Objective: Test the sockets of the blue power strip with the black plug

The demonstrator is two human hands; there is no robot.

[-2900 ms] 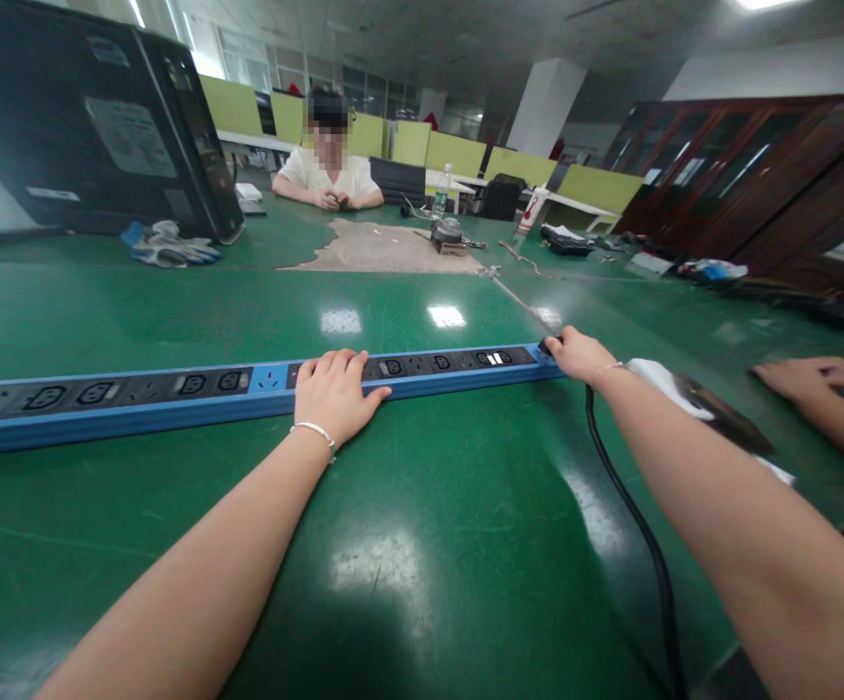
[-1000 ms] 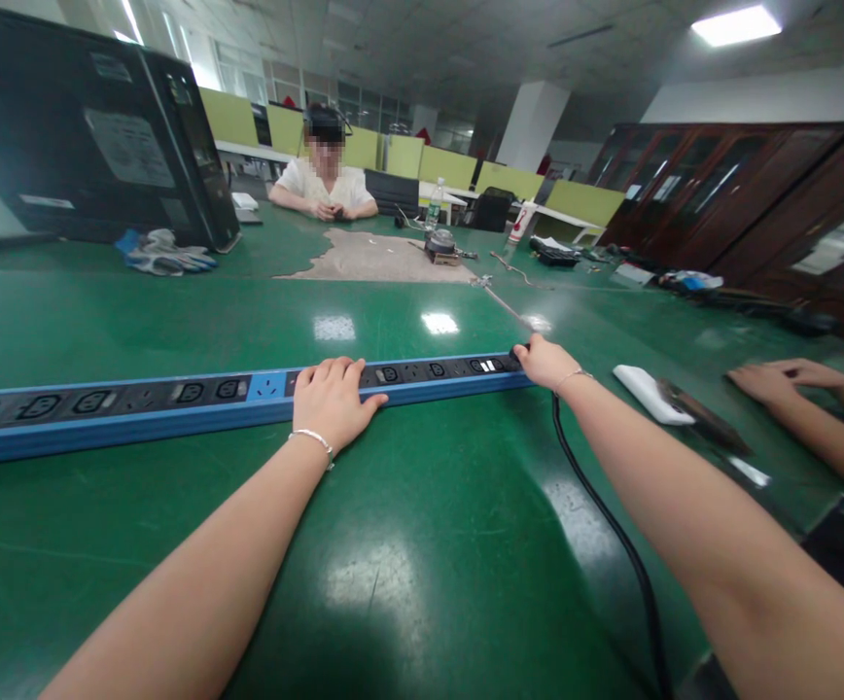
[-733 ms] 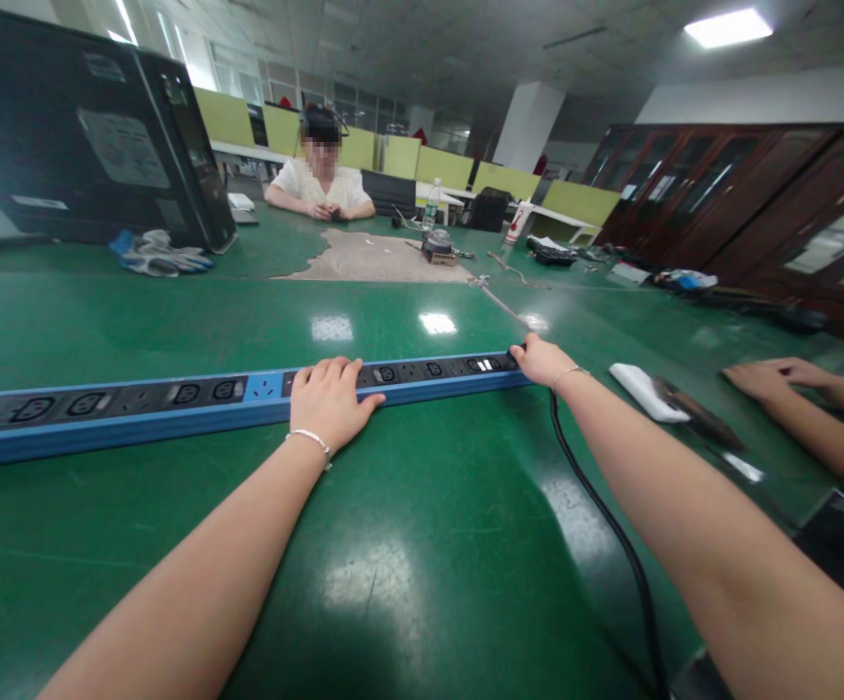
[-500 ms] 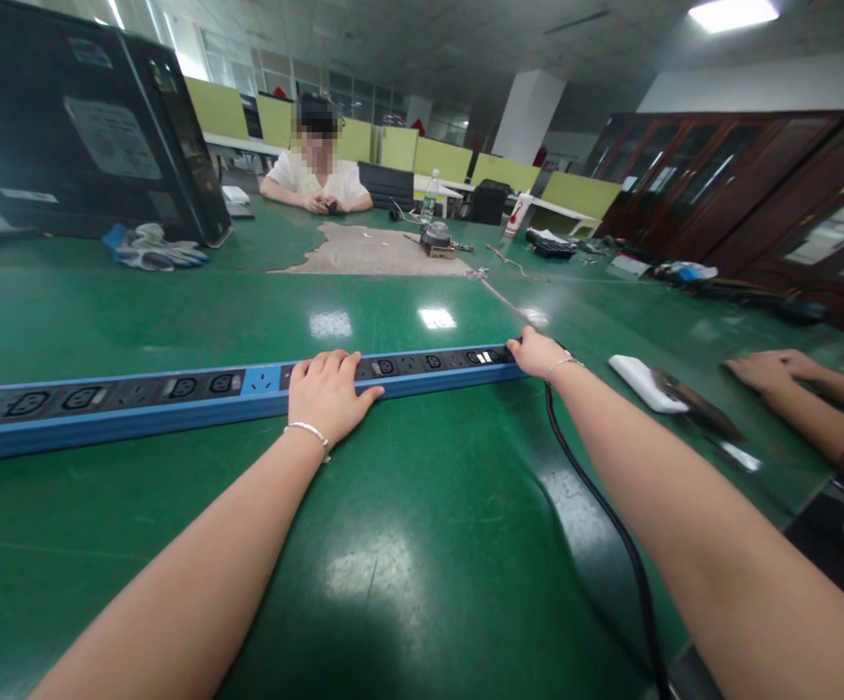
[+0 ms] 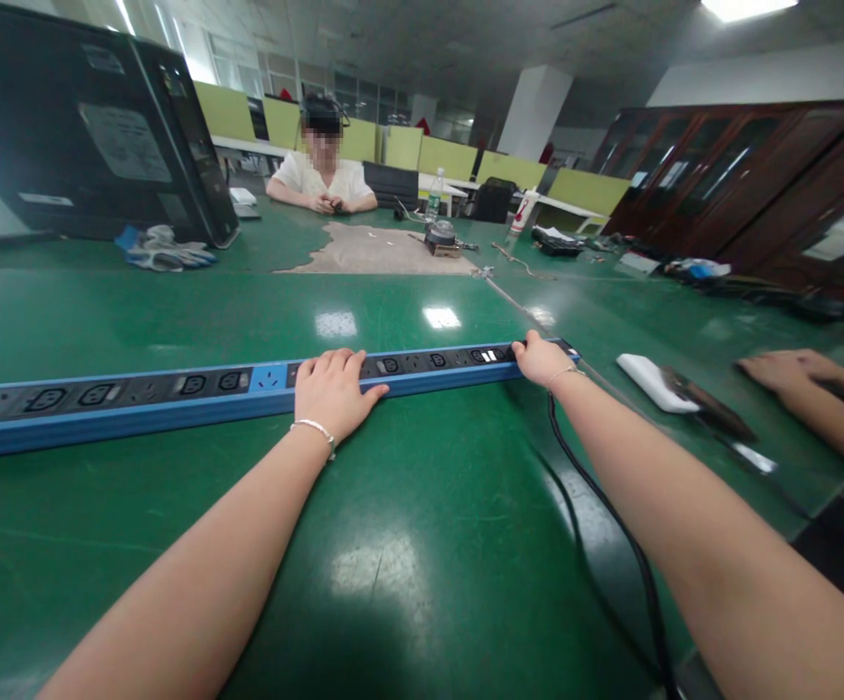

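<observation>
A long blue power strip (image 5: 174,413) with black sockets and one blue socket lies across the green table (image 5: 458,506). My left hand (image 5: 334,389) rests over its middle, fingers across the top and thumb stretched along the near edge. Near the strip's right end, my right hand (image 5: 541,360) grips it with curled fingers. The strip's end shows just beyond that hand. A black cable (image 5: 615,520) runs down from beside my right wrist toward the table's near edge.
White-and-blue gloves (image 5: 166,250) lie by a black computer case (image 5: 123,136) at the far left. A person (image 5: 324,180) sits opposite. At the right are a white object (image 5: 655,382), a dark tool (image 5: 710,403) and another person's hands (image 5: 779,369).
The view has shifted slightly, moving things a little to the right in the picture. More of the strip's right end shows past my right hand. Both hands keep their hold.
</observation>
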